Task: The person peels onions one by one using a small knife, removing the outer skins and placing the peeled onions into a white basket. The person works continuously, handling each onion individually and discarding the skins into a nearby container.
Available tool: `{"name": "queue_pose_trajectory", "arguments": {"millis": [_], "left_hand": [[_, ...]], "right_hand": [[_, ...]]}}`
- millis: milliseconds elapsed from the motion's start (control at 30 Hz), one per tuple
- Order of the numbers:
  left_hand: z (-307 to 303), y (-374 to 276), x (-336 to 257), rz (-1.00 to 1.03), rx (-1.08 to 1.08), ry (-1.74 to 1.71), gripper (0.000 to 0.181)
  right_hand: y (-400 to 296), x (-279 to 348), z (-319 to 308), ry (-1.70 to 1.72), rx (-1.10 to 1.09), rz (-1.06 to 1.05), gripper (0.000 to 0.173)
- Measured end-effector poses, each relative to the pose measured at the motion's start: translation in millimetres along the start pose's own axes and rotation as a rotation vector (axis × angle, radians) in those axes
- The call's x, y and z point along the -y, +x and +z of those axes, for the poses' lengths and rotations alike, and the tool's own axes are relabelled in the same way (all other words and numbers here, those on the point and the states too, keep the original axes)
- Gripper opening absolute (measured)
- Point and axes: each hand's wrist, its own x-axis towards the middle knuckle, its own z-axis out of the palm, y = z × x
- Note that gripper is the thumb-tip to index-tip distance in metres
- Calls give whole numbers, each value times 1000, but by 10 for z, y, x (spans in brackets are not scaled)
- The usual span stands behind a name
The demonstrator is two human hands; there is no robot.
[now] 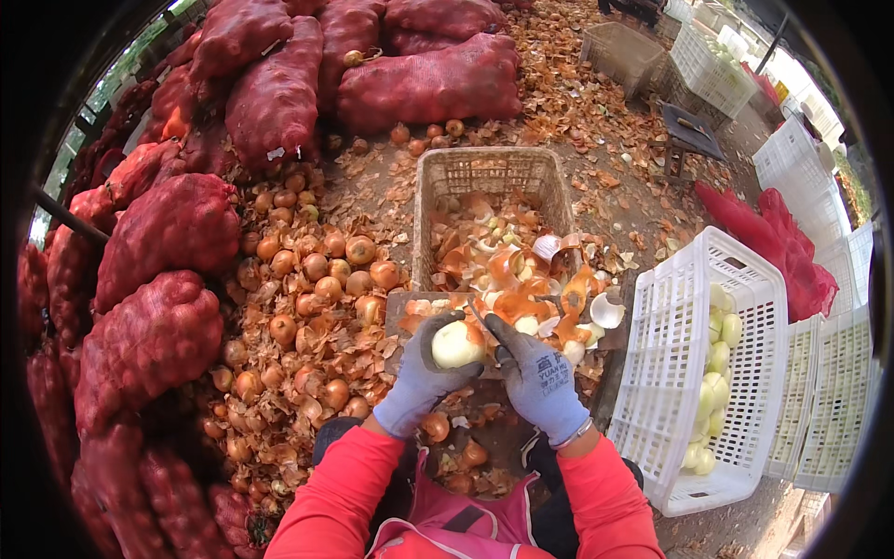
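Note:
My left hand (pixel 424 377), in a grey-blue coated work glove, cups a partly peeled onion (pixel 450 348). The onion's flesh is pale, with a strip of orange skin left on its right side. In the matching glove, my right hand (pixel 538 370) grips a small knife (pixel 478 311) whose blade points up and left, close above the onion. Both hands are over a board (pixel 398 318) strewn with peelings. Directly beyond it stands a dirty plastic crate (pixel 489 154) holding onion skins and scraps. The knife's handle is mostly hidden in my fingers.
Unpeeled onions (pixel 314 286) are heaped at my left, below stacked red mesh sacks (pixel 157 335). A white plastic crate (pixel 649 377) with peeled onions (pixel 712 391) stands tilted at my right. Behind it lies a red mesh bag (pixel 782 244). A low stool (pixel 691 133) stands farther back.

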Motion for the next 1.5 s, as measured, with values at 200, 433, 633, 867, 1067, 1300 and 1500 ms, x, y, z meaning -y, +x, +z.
{"name": "queue_pose_trajectory", "arguments": {"millis": [200, 433, 633, 867, 1067, 1300, 1500], "left_hand": [[-17, 46, -48, 62, -3, -15, 77], [11, 18, -29, 89, -4, 59, 78], [-62, 19, -11, -18, 169, -446, 89], [-115, 76, 38, -234, 455, -1382, 82], [-84, -22, -14, -324, 431, -1260, 86], [-1, -28, -156, -297, 519, -1022, 98], [20, -54, -152, -247, 497, -904, 97]], "right_hand": [[-59, 69, -71, 58, -2, -52, 62], [-29, -75, 74, -41, -38, -49, 57], [8, -75, -125, 546, -109, 188, 50], [70, -292, -277, 496, -248, 295, 53], [47, 70, -212, 850, 80, 390, 53], [-26, 92, -220, 1121, 255, 449, 53], [-79, 135, -261, 862, 272, 359, 53]]}}
